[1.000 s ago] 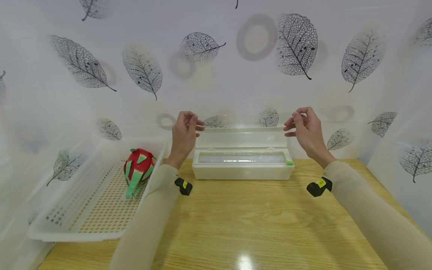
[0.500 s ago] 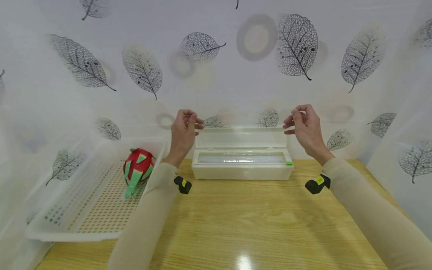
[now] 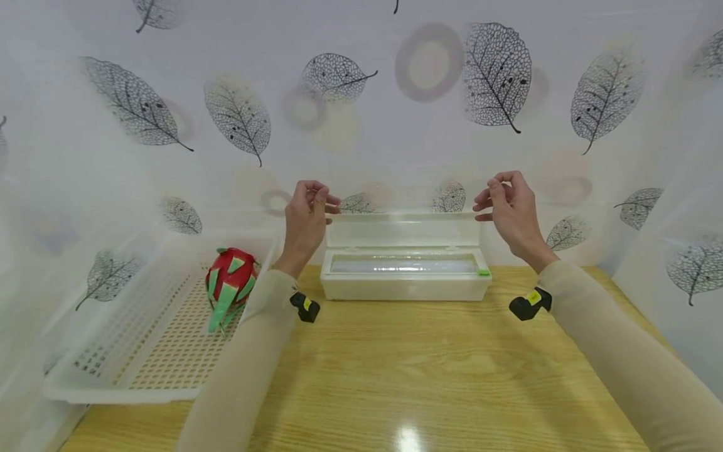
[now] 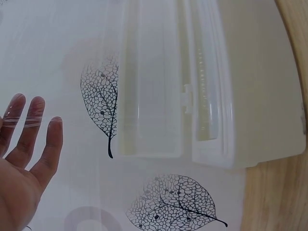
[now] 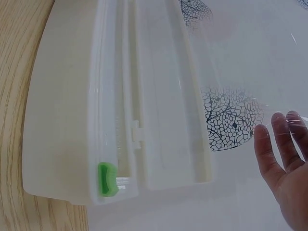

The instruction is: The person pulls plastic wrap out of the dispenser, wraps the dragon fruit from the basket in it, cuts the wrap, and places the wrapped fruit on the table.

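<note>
In the head view my left hand (image 3: pixel 303 223) and right hand (image 3: pixel 513 216) are raised level with each other at either end of a white cling film dispenser (image 3: pixel 403 290). Thumb and forefinger of each hand pinch a sheet of clear cling film; its creases (image 4: pixel 18 120) cross the left fingers, and more film (image 5: pixel 297 118) shows at the right fingers. Most of the sheet is too clear to make out. The dispenser's lid (image 3: pixel 403 231) stands up, baring the film roll (image 3: pixel 403 265) inside. A green slide cutter (image 5: pixel 109 179) sits at the dispenser's right end.
Left of the left forearm, a white plastic basket (image 3: pixel 121 395) holds a red and green dragon fruit (image 3: pixel 234 276). A leaf-printed white curtain (image 3: pixel 384 138) hangs behind the wood-grain table (image 3: pixel 407 370). Each wrist carries a black camera (image 3: pixel 305 307).
Both hands have risen slightly, keeping the same pinch and about the same distance apart. The dispenser, the basket and the dragon fruit stay in place.
</note>
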`<state>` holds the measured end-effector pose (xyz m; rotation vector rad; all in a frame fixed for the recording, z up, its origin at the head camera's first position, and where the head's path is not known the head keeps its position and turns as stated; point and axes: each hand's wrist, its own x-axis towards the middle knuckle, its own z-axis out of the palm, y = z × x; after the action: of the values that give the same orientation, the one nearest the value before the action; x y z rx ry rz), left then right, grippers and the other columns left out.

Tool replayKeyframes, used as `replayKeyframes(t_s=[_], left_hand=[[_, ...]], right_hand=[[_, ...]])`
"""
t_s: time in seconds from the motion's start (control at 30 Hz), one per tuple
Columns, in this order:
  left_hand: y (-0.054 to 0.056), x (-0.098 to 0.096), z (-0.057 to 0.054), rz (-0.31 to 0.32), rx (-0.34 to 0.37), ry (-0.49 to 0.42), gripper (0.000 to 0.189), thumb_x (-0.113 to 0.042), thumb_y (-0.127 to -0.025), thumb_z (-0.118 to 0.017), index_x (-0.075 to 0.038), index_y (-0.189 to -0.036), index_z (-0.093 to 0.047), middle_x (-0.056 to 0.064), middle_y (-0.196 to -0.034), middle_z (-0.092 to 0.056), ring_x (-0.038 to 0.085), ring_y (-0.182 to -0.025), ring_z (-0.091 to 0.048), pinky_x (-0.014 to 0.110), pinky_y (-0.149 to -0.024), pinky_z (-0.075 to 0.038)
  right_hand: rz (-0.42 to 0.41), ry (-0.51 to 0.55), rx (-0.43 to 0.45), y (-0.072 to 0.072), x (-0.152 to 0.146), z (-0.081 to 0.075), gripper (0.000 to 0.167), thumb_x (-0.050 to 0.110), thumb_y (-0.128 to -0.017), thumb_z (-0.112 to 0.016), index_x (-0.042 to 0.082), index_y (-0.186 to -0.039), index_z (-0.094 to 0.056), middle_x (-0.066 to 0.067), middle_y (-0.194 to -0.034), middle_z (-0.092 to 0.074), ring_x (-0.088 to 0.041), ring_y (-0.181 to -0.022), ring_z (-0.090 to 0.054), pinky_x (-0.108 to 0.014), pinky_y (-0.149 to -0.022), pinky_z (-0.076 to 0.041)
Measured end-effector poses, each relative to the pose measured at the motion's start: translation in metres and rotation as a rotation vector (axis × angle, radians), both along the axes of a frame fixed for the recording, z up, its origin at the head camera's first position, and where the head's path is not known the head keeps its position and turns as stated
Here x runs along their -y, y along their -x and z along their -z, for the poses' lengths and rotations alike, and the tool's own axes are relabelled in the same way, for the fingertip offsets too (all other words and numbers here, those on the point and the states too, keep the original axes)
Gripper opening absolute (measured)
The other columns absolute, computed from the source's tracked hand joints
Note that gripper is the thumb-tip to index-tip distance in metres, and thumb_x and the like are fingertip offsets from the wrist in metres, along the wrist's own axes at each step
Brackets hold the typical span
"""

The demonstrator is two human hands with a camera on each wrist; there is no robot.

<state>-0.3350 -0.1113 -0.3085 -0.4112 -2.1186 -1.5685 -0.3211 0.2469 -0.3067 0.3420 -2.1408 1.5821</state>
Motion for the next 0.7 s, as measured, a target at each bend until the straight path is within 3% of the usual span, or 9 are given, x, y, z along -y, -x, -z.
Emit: replayKeyframes(t_s=[0.1,0.5,0.7], left_hand=[[0.0007,0.0004,-0.0003,0.004,-0.002,0.001,0.034,-0.036,-0.109,-0.042,-0.006,-0.122,-0.051,0.016,-0.104,-0.074,0.030,-0.090,-0.075,0.053,-0.078,-0.061],[-0.0011,-0.0006,-0.0054,-0.009,0.002,0.016,0.034,-0.035,-0.109,-0.043,-0.005,-0.122,-0.051,0.016,-0.105,-0.075,0.028,-0.089,-0.075,0.029,-0.070,-0.061],[-0.0008,-0.0002,-0.0065,-0.008,0.000,0.011,0.036,-0.037,-0.108,-0.043,-0.005,-0.122,-0.051,0.016,-0.105,-0.075,0.028,-0.090,-0.075,0.031,-0.070,-0.062]], right_hand=[[-0.002,0.004,-0.002,0.0009,-0.0001,-0.0006,0.018,0.030,-0.110,-0.040,0.014,-0.118,-0.047,0.007,-0.090,-0.066,-0.009,-0.081,-0.069,-0.026,-0.070,-0.062],[-0.006,-0.001,-0.014,0.0025,-0.0018,-0.0027,0.021,0.030,-0.110,-0.041,0.012,-0.120,-0.047,0.007,-0.091,-0.067,-0.009,-0.081,-0.069,-0.025,-0.071,-0.062],[-0.010,0.006,-0.015,0.0028,-0.0011,-0.0046,0.021,0.030,-0.110,-0.041,0.012,-0.120,-0.047,0.007,-0.091,-0.067,-0.010,-0.082,-0.069,-0.025,-0.071,-0.062]])
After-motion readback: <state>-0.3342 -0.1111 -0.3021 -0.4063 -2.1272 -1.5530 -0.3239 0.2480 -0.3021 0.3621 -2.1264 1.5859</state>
